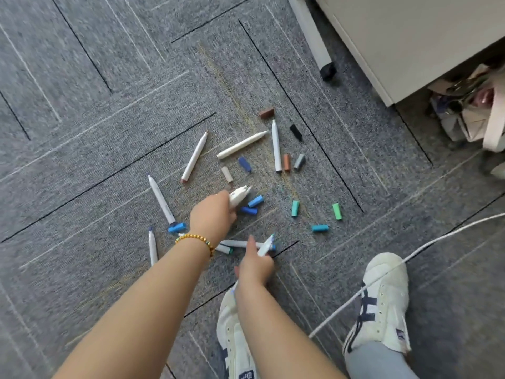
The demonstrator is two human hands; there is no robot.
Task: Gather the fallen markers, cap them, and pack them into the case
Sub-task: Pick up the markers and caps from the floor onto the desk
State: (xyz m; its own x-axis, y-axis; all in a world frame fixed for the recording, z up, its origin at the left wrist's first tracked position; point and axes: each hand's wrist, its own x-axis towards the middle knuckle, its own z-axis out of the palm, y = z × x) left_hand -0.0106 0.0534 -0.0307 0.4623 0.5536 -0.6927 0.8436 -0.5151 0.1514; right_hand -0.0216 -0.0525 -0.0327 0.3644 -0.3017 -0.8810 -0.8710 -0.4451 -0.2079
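Several uncapped white markers lie scattered on the grey carpet, among them one (194,157) at upper left, one (242,144) in the middle and one (276,146) pointing up. Loose caps lie around them: brown (266,112), black (296,132), blue (244,164), green (337,211), teal (320,228). My left hand (211,214) grips a bundle of white markers (238,195) just above the carpet. My right hand (255,265) holds a marker (266,247) with a bluish tip. No case is in view.
A white cabinet (396,42) and a wheeled leg (328,71) stand at upper right, with a cream bag (481,113) beside them. A white cable (396,269) runs across my right shoe (382,302). My left shoe (232,337) is under my right arm.
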